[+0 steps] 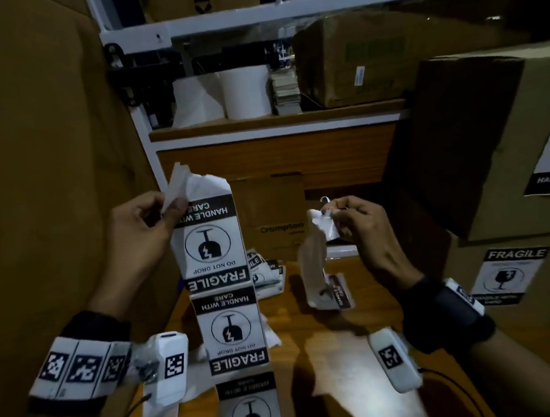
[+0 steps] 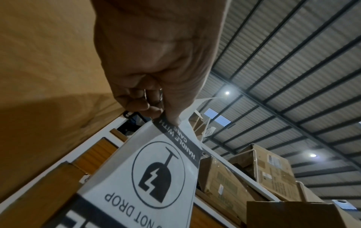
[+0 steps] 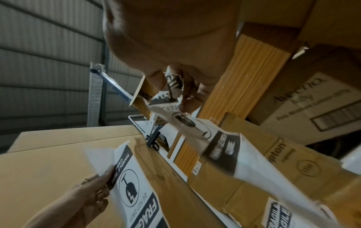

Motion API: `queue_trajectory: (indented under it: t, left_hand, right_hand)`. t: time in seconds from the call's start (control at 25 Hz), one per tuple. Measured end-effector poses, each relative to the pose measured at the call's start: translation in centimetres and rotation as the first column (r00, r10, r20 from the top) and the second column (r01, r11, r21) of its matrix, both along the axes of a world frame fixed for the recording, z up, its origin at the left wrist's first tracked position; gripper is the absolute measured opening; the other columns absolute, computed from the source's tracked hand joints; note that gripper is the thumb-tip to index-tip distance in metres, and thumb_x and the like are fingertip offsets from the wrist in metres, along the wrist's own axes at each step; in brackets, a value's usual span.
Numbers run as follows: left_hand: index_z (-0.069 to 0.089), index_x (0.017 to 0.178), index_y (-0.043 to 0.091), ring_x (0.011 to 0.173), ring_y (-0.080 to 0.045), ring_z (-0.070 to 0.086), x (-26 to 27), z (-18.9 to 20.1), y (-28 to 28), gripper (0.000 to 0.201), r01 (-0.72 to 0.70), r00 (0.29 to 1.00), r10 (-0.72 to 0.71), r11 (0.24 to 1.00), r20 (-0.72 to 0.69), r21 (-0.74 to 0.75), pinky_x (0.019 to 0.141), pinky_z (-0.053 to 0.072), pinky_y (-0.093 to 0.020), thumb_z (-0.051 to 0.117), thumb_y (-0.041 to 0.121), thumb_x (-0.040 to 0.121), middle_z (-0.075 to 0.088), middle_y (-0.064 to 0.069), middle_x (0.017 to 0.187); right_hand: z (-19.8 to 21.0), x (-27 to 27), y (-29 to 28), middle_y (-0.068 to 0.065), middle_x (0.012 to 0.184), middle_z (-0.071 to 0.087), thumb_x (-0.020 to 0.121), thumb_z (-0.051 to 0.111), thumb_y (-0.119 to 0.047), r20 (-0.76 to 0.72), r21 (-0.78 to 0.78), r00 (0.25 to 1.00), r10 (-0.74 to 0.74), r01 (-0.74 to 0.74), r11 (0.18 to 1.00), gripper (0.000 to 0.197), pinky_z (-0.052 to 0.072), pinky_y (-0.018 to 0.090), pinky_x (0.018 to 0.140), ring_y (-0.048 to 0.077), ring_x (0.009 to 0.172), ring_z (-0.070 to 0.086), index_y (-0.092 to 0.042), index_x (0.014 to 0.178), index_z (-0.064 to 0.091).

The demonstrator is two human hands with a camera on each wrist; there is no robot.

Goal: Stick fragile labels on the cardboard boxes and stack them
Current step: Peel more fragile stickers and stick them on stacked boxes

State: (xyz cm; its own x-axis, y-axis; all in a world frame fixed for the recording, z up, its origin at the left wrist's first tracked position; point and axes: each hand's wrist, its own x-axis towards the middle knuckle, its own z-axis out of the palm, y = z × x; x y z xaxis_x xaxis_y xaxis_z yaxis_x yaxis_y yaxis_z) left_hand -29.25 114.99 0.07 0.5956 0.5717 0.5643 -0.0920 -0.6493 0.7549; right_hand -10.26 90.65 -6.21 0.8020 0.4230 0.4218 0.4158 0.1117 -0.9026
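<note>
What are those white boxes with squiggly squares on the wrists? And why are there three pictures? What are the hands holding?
No robot here, just a person with small cameras strapped on. The big picture comes from a camera on the head, looking down at both hands. The other two come from the white wrist cameras, looking along each hand. The squiggly squares are printed markers on the wristbands.

The left hand pinches the top of a long strip of fragile labels that hangs down toward the wooden table. The right hand pinches one crumpled label, apart from the strip. More loose labels lie on the table. On the right, stacked cardboard boxes already wear labels.
</note>
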Motion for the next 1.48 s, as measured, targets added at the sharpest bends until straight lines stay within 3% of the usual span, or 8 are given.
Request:
queue_trajectory:
  t: [0.28,0.44,0.56,0.88,1.0,1.12,1.32,1.48]
  left_hand:
    - [0.067,0.110,0.017,0.097,-0.003,0.065,-1.5,-2.0,1.9,0.014,-0.068,0.997,0.069,0.997,0.039,-0.029,0.088,0.056,-0.035,0.062,0.027,0.101,0.069,0.011,0.102]
    - [0.066,0.109,0.020,0.093,0.003,0.064,-1.2,-2.9,1.9,0.012,-0.062,0.994,0.065,0.998,0.090,-0.026,0.083,0.056,-0.026,0.063,0.029,0.101,0.068,0.012,0.101]
    - [0.064,0.120,0.017,0.096,0.011,0.065,0.0,-4.6,1.0,0.019,-0.011,0.990,0.022,0.997,0.140,-0.074,0.081,0.056,-0.014,0.063,0.019,0.101,0.067,0.015,0.107]
    - [0.067,0.101,0.029,0.092,0.000,0.066,3.7,-7.8,3.0,0.004,-0.129,0.986,0.125,0.991,0.107,0.033,0.078,0.056,-0.027,0.067,0.026,0.099,0.071,0.005,0.099]
    - [0.058,0.138,0.025,0.124,-0.020,0.061,6.2,-9.0,3.4,0.043,-0.021,0.985,0.014,0.999,-0.171,-0.037,0.096,0.056,-0.041,0.063,0.010,0.098,0.062,-0.002,0.138]
    - [0.008,0.164,0.032,0.153,-0.031,0.026,6.9,-9.2,0.9,0.096,0.126,0.782,-0.103,0.992,-0.615,-0.005,0.094,0.051,-0.033,0.065,-0.002,0.094,0.010,-0.003,0.171]
    - [-0.001,0.155,0.060,0.145,-0.007,0.029,5.2,-7.7,-8.8,0.110,0.514,0.766,-0.543,0.839,-0.346,-0.177,0.108,0.043,-0.038,0.077,0.047,0.079,0.001,0.021,0.169]
    - [0.031,0.155,0.043,0.121,0.001,0.062,5.8,-8.1,-12.0,0.071,0.533,0.835,-0.548,0.778,0.055,-0.333,0.090,0.059,-0.028,0.061,0.041,0.091,0.052,0.008,0.150]
  right_hand:
    - [-4.5,-0.4,-1.1,-0.004,0.108,0.075,0.110,0.040,-0.045,-0.208,-0.203,0.978,0.031,-0.075,0.976,0.042,0.053,0.030,0.075,0.000,0.087,0.070,-0.016,0.118,0.069]
    - [-8.3,0.2,-1.0,0.006,0.092,0.078,0.092,0.076,-0.015,-0.266,-0.220,0.955,-0.130,0.071,0.973,0.007,0.059,0.032,0.076,0.014,0.085,0.075,-0.012,0.086,0.077]
    - [-9.8,0.4,-1.0,0.006,0.098,0.074,0.078,0.085,0.000,-0.284,-0.192,0.945,-0.159,0.107,0.976,0.031,0.063,0.039,0.076,0.022,0.091,0.073,-0.011,0.100,0.067]
    - [-7.5,0.7,-1.6,0.002,0.113,0.071,0.110,0.046,-0.015,-0.276,-0.057,0.948,-0.158,0.148,0.987,0.025,0.058,0.022,0.070,0.014,0.088,0.069,-0.018,0.112,0.071]
    - [-5.5,0.7,-1.5,0.002,0.102,0.072,0.109,0.049,-0.034,-0.147,-0.047,0.949,-0.278,0.274,0.961,0.019,0.058,0.036,0.078,0.019,0.094,0.070,-0.032,0.103,0.067]
    - [-3.7,0.4,-1.2,-0.003,0.101,0.069,0.106,0.057,-0.031,-0.042,0.004,0.938,-0.345,0.346,0.938,0.008,0.056,0.032,0.078,0.017,0.098,0.068,-0.032,0.105,0.065]
    - [-0.8,-0.7,-0.3,-0.005,0.107,0.067,0.107,0.055,-0.022,-0.107,0.219,0.952,-0.288,0.305,0.927,0.012,0.062,0.034,0.066,0.010,0.088,0.070,-0.026,0.111,0.065]
    - [0.8,-2.8,0.5,-0.003,0.099,0.070,0.108,0.052,-0.022,-0.165,0.315,0.955,-0.247,0.288,0.904,0.018,0.059,0.027,0.061,0.006,0.079,0.071,-0.018,0.113,0.069]
